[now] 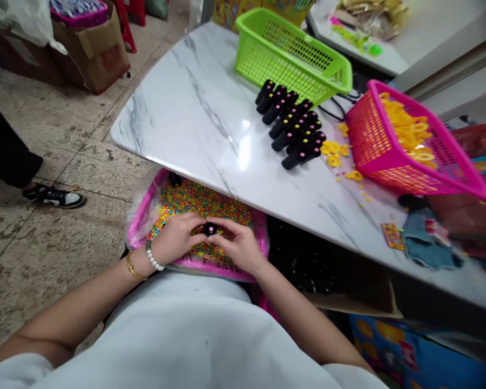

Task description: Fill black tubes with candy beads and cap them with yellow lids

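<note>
Between my two hands is a small black container [209,229] with a pink dot on its top, held over a pink tray [134,229] on my lap. My left hand [177,233] pinches it from the left side. From the right, the fingers and thumb of my right hand [240,243] close on it too. Small multicoloured beads [198,201] fill the tray beneath both hands. Another black piece [174,179] lies at the tray's far left corner. On the table stands a cluster of similar black containers [294,127] with pink or yellow dots on top.
A green basket [291,54] stands behind the cluster on the marble-patterned table [178,108]. To its right, a pink basket [372,140] holds yellow plastic pieces [409,129]; more lie beside it. A blue cloth [423,240] lies at right. Someone's shoe [54,195] shows at left.
</note>
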Demonstrator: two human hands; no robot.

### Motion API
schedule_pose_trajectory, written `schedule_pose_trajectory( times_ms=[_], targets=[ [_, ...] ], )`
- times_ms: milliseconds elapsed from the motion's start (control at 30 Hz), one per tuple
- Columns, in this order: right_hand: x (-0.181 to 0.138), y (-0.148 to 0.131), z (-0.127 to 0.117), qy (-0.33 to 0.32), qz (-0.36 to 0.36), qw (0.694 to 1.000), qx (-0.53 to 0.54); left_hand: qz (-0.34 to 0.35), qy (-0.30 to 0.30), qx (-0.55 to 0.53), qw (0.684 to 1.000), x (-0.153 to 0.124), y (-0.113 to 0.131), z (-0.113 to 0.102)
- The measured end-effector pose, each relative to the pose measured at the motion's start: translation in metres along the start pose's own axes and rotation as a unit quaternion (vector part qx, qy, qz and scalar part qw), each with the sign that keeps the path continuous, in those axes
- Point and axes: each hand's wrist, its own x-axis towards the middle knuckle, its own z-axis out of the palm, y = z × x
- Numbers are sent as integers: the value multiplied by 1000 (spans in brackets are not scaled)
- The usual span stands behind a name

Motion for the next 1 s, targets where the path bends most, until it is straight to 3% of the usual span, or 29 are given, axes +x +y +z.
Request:
schedule_pose_trajectory(
  times_ms=[67,133,267,333,367,433,500,567,633,733,867,933,1000],
  targets=[
    [6,4,-9,-25,-14,999,-24,19,-24,43,999,-3,-1,-5],
    [9,6,-20,-40,-75,988,-126,23,-38,115,992,-6,-2,-14],
    [11,13,-28,-84,-138,899,-406,-66,-63,274,958,-13,-5,-31],
    [11,16,-22,-133,-140,862,-469,-98,-91,284,949,-18,-7,-33],
    [10,18,-19,-152,-147,857,-470,-103,-106,273,951,-21,-8,-32],
    [8,20,-14,-154,-159,877,-426,-106,-121,238,958,-25,-10,-30],
    [4,21,-15,-115,-149,922,-338,-108,-107,205,967,-28,-12,-29],
    [-1,21,-20,-68,-108,966,-227,-106,-74,175,976,-30,-14,-29],
    [-6,19,-27,-40,-61,990,-122,-94,-54,143,984,-30,-15,-29],
    [-10,11,-33,-34,-53,997,-49,-69,-75,100,990,-27,-13,-24],
    [-14,-18,-44,-28,-129,989,-66,-75,-127,82,986,-24,-7,-15],
    [-17,-35,-58,29,-152,985,-79,-88,-134,81,984,-25,-6,-14],
    [-18,-45,-79,131,-138,976,-105,-99,-131,86,983,-26,-7,-15]
  ],
)
